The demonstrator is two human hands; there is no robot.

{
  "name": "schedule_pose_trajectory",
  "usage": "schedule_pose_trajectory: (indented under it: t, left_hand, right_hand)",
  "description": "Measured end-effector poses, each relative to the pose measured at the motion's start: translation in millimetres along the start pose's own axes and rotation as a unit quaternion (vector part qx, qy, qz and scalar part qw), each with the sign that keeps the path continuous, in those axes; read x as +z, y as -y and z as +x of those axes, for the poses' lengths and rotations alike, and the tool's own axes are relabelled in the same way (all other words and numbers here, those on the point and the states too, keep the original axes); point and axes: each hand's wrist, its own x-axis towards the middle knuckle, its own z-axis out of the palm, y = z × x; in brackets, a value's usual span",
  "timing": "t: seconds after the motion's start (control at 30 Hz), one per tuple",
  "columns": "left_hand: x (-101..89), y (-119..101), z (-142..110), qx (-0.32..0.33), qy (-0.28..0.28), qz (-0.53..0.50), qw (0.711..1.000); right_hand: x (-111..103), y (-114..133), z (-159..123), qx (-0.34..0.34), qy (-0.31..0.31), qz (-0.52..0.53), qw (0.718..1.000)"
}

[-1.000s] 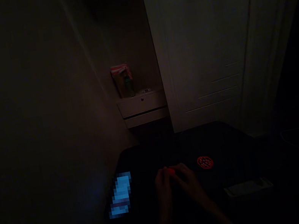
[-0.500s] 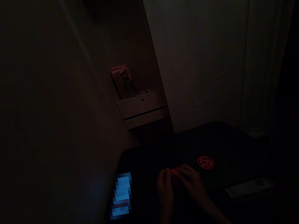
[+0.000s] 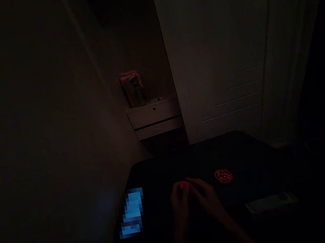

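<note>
Far left: a lit blue screen (image 3: 131,213), pixelated; its content is unreadable. Behind, a red-and-white packet (image 3: 129,76) stands on a drawer unit (image 3: 156,115); too dim to read. Center: the left hand (image 3: 179,202) and right hand (image 3: 207,197) pinch a small red object (image 3: 184,185) between their fingertips, above the dark tabletop (image 3: 188,161). Right: a round red openwork piece (image 3: 224,176), then a pale flat box (image 3: 271,202), any print illegible.

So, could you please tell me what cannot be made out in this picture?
In the head view:
Red object: shape partly hidden by the left hand and right hand.
Glowing screen: content blurred into blocks.
Pale box: markings lost in darkness.
Right forearm: cut off by bottom edge.
</note>
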Motion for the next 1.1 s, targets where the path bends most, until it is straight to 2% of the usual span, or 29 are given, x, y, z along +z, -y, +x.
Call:
schedule_pose_trajectory:
  t: [0.3,0.63,1.1]
  left_hand:
    - [1.5,-1.0,-0.7,-0.010,-0.035,0.024,0.999]
    - [-0.5,3.4,-0.8,-0.023,-0.014,0.007,1.000]
    - [-2.0,8.5,-0.7,0.023,-0.015,0.050,0.998]
  right_hand:
    - [-0.3,6.6,-0.8,-0.013,0.004,-0.019,1.000]
    - [-0.5,3.2,-0.6,-0.018,0.004,-0.022,1.000]
    - [-1.3,10.0,0.0,-0.014,-0.004,-0.031,0.999]
